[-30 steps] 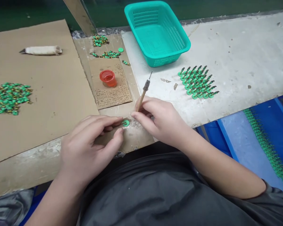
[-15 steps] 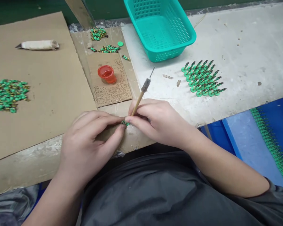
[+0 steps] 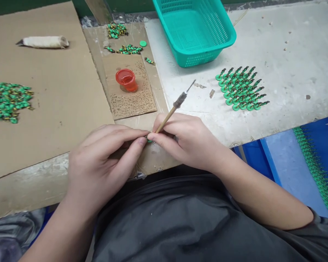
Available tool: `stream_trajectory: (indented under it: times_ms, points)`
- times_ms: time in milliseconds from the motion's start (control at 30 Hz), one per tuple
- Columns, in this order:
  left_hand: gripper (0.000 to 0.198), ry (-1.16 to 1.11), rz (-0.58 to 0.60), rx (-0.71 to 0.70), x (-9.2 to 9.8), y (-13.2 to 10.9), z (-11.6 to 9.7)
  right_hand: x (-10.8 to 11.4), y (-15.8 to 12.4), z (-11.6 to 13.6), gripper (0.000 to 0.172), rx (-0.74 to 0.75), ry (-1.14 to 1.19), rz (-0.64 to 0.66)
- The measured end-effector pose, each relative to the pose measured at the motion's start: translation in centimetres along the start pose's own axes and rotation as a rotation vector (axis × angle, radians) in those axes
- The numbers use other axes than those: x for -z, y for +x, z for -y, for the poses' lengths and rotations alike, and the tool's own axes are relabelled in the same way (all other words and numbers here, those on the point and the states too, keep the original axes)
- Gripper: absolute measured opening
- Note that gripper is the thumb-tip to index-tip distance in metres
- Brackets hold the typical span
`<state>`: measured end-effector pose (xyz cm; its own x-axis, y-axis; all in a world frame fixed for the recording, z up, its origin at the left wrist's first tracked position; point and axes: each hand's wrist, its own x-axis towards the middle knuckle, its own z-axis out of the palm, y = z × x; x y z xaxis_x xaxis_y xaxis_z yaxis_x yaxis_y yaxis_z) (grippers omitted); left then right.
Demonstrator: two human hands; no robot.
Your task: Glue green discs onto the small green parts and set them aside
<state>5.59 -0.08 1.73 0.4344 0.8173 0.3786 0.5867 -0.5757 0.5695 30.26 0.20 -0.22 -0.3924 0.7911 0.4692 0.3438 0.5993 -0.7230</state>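
Observation:
Between my fingertips, at the near edge of the table, is a small green figurine (image 3: 149,140), mostly hidden. My left hand (image 3: 106,153) pinches it between thumb and forefinger. My right hand (image 3: 180,140) meets it from the other side, thumb and fingertips on its green part. The same right hand also holds a thin wooden stick (image 3: 168,118) with a dark wrapped collar and a fine metal tip pointing up and away. Beyond my hands, a red cup (image 3: 127,80) with liquid in it stands on a speckled cardboard piece (image 3: 133,105).
A teal basket (image 3: 205,56) stands at the back. Right of it are rows of small green figures on round bases (image 3: 240,89). Loose green pieces (image 3: 9,102) lie on cardboard (image 3: 57,120) at left, near a white tapered tube (image 3: 43,42). More figures fill a blue tray (image 3: 317,171) at lower right.
The view has shifted slightly. My fingertips have closed in around the small figurine, which shows less now, and the stick leans further to the right.

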Motion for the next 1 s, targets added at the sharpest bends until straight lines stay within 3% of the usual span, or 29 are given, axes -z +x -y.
stream_trajectory:
  times_ms: [233, 567, 800, 1000]
  points:
    - [0.013, -0.008, -0.016, -0.011, -0.2, -0.4, 0.4, -0.1, 0.0, -0.2, 0.029, -0.005, -0.018, 0.028]
    - [0.009, 0.048, -0.047, 0.118, -0.3, -1.0, -0.1, -0.2, -0.1, 0.0, 0.028, -0.033, 0.000, -0.031]
    - [0.016, 0.087, -0.008, -0.031, -0.3, -0.5, 0.1, -0.1, 0.1, 0.1, 0.032, -0.080, -0.012, -0.022]
    - [0.021, 0.080, -0.020, 0.099, 0.1, -1.1, -0.5, 0.0, 0.0, 0.1, 0.034, -0.088, -0.008, -0.049]
